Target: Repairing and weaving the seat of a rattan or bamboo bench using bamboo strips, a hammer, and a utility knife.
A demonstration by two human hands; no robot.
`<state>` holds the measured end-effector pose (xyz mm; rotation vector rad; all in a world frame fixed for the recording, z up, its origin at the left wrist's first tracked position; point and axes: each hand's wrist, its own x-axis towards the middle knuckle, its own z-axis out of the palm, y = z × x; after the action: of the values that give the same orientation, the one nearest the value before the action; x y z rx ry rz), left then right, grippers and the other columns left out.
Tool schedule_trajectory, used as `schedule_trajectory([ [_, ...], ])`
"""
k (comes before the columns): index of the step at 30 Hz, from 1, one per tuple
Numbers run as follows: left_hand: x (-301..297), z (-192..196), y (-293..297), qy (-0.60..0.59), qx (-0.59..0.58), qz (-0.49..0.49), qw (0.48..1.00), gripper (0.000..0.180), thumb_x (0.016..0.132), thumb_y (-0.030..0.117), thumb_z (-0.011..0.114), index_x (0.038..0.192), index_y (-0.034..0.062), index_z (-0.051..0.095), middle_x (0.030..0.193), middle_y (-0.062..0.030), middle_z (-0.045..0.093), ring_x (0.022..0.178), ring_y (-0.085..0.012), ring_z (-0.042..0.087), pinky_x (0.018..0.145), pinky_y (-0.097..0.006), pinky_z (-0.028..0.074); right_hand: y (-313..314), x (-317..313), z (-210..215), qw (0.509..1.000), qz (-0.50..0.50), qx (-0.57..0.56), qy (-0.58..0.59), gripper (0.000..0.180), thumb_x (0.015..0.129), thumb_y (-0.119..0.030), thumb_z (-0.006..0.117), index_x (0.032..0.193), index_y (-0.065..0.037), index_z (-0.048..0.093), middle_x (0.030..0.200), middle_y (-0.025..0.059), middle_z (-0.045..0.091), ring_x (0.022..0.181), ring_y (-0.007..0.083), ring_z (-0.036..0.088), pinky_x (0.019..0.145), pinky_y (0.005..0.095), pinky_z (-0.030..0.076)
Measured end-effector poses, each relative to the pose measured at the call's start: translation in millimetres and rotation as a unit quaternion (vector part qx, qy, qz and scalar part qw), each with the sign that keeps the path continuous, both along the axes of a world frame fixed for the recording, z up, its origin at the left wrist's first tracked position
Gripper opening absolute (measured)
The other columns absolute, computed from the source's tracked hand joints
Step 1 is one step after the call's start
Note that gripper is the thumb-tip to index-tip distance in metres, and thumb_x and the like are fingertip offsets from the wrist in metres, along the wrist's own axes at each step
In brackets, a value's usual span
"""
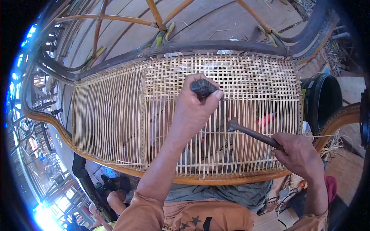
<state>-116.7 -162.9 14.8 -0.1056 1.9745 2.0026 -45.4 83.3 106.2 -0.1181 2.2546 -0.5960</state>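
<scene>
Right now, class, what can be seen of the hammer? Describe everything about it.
The hammer has a small, dark head and a slim, straight, dull grey-brown handle; whether the handle is wood or metal cannot be told. The right hand wraps around the handle's lower end, hiding part of it. The hammer slants across the view, head toward the upper left, in front of the unfinished, open-stranded part of the pale woven panel. Whether its head touches the strands is unclear.

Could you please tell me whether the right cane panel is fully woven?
Only partly woven: the right cane panel shows a close grid above, while lower down it is mostly strung one way, with long open gaps.
</scene>
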Motion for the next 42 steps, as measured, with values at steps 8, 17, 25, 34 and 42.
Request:
schedule_trajectory([
  [8, -4.4, 4.0, -6.0, -0.048, 0.036, 0.005, 0.998, 0.026, 0.086, 0.002, 0.064, 0.106, 0.0043, 0.048, 0.095, -0.0008, 0.057, 0.081, -0.0036, 0.053, 0.073, -0.019, 0.047, -16.8, -25.5, -11.6, 0.992, 0.102, 0.071, 0.036, 0.017, 0.082, -0.022, 0.065, 0.087, -0.007, 0.059, 0.075, 0.0100, 0.060, 0.072, 0.0292, 0.062, 0.065, 0.0415, 0.048],
  [17, -13.7, -1.0, 8.8, -0.033, 0.105, -0.004, 0.994, 0.025, 0.084, -0.005, 0.059, 0.106, 0.0026, 0.049, 0.103, -0.0120, 0.060, 0.093, -0.0155, 0.062, 0.066, -0.020, 0.055, -14.2, -39.2, -25.9, 0.990, 0.121, 0.033, 0.068, 0.016, 0.078, -0.021, 0.069, 0.087, -0.009, 0.064, 0.073, 0.0074, 0.059, 0.072, 0.0270, 0.062, 0.064, 0.0396, 0.047],
  [25, -17.7, -10.7, 14.9, -0.022, 0.082, -0.021, 0.996, 0.017, 0.085, 0.002, 0.065, 0.094, 0.0047, 0.052, 0.088, -0.0089, 0.061, 0.079, -0.0115, 0.062, 0.054, -0.018, 0.050, -0.9, -60.3, -46.6, 0.988, 0.104, 0.001, 0.112, 0.016, 0.079, -0.022, 0.069, 0.088, -0.009, 0.067, 0.072, 0.0076, 0.061, 0.068, 0.0270, 0.061, 0.063, 0.0389, 0.048],
  [34, -20.1, -11.2, 18.2, -0.022, 0.060, 0.010, 0.998, 0.014, 0.086, 0.007, 0.068, 0.092, 0.0051, 0.055, 0.082, 0.0012, 0.058, 0.073, -0.0025, 0.052, 0.065, -0.019, 0.044, -1.8, -49.8, -48.3, 0.991, 0.081, 0.007, 0.102, 0.015, 0.080, -0.023, 0.068, 0.088, -0.009, 0.065, 0.070, 0.0066, 0.059, 0.066, 0.0254, 0.060, 0.061, 0.0388, 0.045],
  [42, -19.8, -0.8, 30.3, -0.011, 0.085, 0.007, 0.996, 0.012, 0.089, 0.006, 0.062, 0.094, 0.0063, 0.051, 0.082, -0.0076, 0.064, 0.071, -0.0079, 0.060, 0.048, -0.014, 0.042, 5.1, -44.2, -33.5, 0.991, 0.100, 0.032, 0.082, 0.017, 0.083, -0.027, 0.065, 0.082, -0.010, 0.063, 0.072, 0.0091, 0.061, 0.071, 0.0284, 0.063, 0.063, 0.0414, 0.048],
])
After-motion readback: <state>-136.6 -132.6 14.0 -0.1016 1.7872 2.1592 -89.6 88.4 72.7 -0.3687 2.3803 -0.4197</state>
